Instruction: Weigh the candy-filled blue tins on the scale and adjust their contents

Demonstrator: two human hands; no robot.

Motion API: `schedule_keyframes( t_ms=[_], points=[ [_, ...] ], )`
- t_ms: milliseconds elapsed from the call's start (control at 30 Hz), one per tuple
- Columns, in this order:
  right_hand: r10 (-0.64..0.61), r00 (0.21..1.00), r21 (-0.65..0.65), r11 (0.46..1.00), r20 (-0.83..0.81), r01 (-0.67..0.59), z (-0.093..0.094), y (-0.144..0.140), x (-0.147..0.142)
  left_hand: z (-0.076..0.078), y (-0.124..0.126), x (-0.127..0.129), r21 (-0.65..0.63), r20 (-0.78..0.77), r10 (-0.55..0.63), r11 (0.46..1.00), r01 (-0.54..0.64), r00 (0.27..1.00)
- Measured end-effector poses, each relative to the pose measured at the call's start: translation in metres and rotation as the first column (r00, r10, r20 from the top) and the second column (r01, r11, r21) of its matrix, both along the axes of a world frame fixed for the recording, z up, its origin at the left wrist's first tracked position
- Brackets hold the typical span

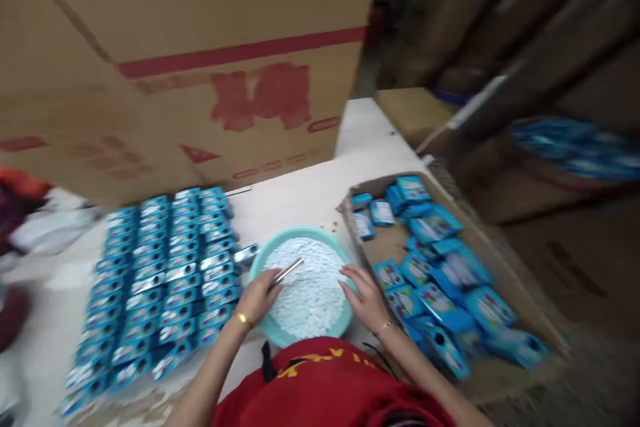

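A teal bowl (260, 260) full of small white pieces sits on the white table in front of me. My left hand (259, 295) rests at the bowl's near left rim and holds a thin silver metal tool (286, 272) that points over the white pieces. My right hand (363, 293) lies on the bowl's right rim with fingers spread over the white pieces, holding nothing that I can see. The picture is blurred by motion.
Rows of small blue packets (165, 273) cover the table to the left. A shallow cardboard tray (505, 280) of loose blue packets stands on the right. A large cardboard box (200, 60) with red print looms behind. Red cloth (325, 387) lies at the near edge.
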State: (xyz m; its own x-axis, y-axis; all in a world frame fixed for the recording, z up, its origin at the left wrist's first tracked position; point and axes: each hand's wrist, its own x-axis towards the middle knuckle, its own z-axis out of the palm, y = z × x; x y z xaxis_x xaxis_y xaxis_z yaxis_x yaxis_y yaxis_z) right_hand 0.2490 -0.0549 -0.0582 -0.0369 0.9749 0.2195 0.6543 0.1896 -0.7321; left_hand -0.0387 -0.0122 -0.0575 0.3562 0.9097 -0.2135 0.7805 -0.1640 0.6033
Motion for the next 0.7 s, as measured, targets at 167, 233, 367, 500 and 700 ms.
schedule_keyframes(
  t_ms=[167, 233, 367, 500, 700],
  points=[
    [-0.415, 0.892, 0.097, 0.91, 0.178, 0.403, 0.0, 0.023, 0.107, -0.024, -0.003, 0.023, -0.041, 0.037, -0.114, 0.992, 0.116, 0.993],
    [-0.573, 0.788, 0.132, 0.819, 0.225, 0.558, -0.006, 0.017, 0.16, -0.034, -0.002, 0.023, -0.045, 0.027, -0.121, 0.992, 0.122, 0.992],
    [-0.727, 0.616, 0.162, 0.677, 0.305, 0.718, -0.02, -0.009, 0.236, -0.043, 0.001, 0.023, -0.062, -0.014, -0.115, 0.992, 0.114, 0.993],
    [-0.696, 0.618, 0.131, 0.696, 0.366, 0.706, -0.032, -0.022, 0.242, -0.032, 0.0, 0.045, -0.08, -0.055, -0.163, 0.984, 0.158, 0.985],
    [-0.434, 0.769, 0.022, 0.876, 0.47, 0.481, -0.025, 0.015, 0.191, -0.028, 0.007, 0.058, -0.111, -0.118, -0.175, 0.981, 0.162, 0.978]
  ],
)
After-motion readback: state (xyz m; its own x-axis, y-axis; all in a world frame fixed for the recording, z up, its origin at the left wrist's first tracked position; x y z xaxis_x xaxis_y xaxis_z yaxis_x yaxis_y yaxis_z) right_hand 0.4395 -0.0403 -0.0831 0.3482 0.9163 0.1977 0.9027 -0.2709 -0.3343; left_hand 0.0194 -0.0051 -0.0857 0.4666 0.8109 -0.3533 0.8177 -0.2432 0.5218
